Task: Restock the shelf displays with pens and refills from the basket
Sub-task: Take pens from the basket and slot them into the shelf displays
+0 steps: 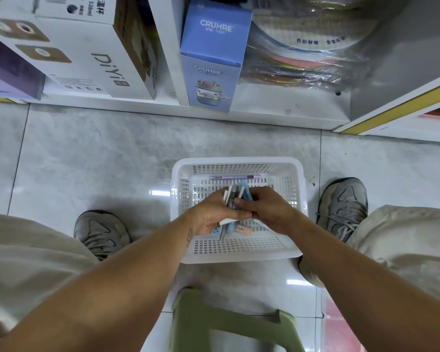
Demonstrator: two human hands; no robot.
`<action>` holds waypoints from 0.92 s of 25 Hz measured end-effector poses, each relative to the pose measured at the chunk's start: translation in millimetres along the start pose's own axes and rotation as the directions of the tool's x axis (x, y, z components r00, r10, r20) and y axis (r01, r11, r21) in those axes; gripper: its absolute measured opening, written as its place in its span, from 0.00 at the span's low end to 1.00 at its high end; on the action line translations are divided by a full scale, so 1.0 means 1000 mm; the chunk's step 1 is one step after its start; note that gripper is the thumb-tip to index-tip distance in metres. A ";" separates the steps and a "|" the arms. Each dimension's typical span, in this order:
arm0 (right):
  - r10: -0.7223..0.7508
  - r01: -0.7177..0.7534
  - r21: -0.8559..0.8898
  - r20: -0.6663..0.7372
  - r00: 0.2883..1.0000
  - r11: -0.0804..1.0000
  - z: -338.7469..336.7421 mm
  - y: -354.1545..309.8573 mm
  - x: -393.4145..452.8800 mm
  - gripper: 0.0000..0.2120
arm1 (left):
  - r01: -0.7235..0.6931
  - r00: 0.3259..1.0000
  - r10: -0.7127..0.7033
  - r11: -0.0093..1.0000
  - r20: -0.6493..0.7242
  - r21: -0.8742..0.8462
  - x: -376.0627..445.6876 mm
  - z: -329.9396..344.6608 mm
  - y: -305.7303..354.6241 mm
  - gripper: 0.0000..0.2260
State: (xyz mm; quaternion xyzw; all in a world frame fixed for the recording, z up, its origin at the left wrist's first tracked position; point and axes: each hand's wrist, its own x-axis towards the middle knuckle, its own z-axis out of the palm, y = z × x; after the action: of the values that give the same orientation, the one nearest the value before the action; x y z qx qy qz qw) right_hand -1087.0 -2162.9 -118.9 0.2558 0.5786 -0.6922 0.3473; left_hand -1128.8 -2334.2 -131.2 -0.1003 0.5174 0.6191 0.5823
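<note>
Reaching down over a white perforated basket (239,255) on the tiled floor (99,153), both hands meet above its middle. The left hand (208,215) has its grip closed round a bundle of pens (233,199), white, grey and light blue, with their ends sticking out above and below the fist. The right hand (266,212) is just beside it, fingers curled and pinching the same bundle from the other side; exactly which pens it holds I cannot tell. A single purple pen (235,177) lies apart along the far side of the basket floor, and a peach-coloured pen end (243,230) shows below the hands.

Beyond the basket stands the bottom shelf (264,115), carrying a blue CRUHRE box (211,72), a white DiYi box (94,59) to its left and plastic-wrapped coloured sheets (302,59) to its right. A grey sneaker (101,233) sits on each side of the basket, and a green stool (229,323) is near the viewer.
</note>
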 end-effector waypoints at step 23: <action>-0.323 0.278 -0.381 -0.059 0.945 0.882 -0.029 -0.164 -0.130 0.10 | -0.182 0.977 0.167 0.978 0.136 0.106 -0.115 0.057 0.166 0.02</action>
State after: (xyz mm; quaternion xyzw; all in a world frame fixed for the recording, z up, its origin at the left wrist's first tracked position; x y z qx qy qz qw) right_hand -1134.0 -2095.6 75.2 0.1347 0.7502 -0.6005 0.2418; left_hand -1203.8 -2326.5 64.5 0.0194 0.5221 0.6412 0.5621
